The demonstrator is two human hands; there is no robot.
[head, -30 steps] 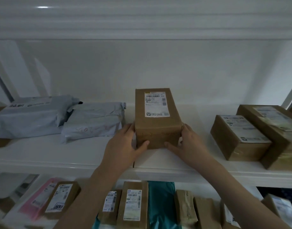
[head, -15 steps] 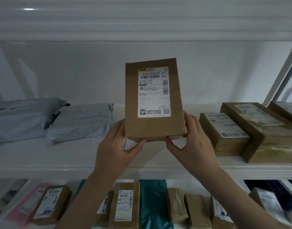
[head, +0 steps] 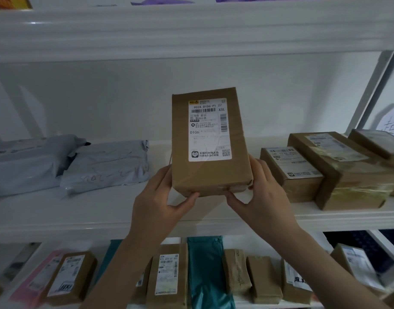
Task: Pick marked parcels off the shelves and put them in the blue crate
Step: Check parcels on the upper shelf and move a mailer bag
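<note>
Since a second before, I had lifted the brown parcel (head: 210, 141) off the middle shelf (head: 102, 210) and tipped it upright, so its white label (head: 210, 130) faced me instead of lying flat. My left hand (head: 157, 206) and right hand (head: 265, 197) each gripped a lower corner, fingers (head: 259, 168) curled behind the box and thumbs pressed on its bottom edge; both were closed on the parcel, which hung clear above the shelf. The label read D106, but I could not see any hand-drawn mark on this face, so I judged I was checking whether it was one to pick. Grey mailers (head: 106, 166) lay to the left, one with scrawled writing, and taped cartons (head: 347, 170) sat to the right. More parcels stood on the lower shelf (head: 169, 275). The blue crate was out of view, so nothing showed as delivered; carrying this one over remained, and the other shelves looked unsorted.
</note>
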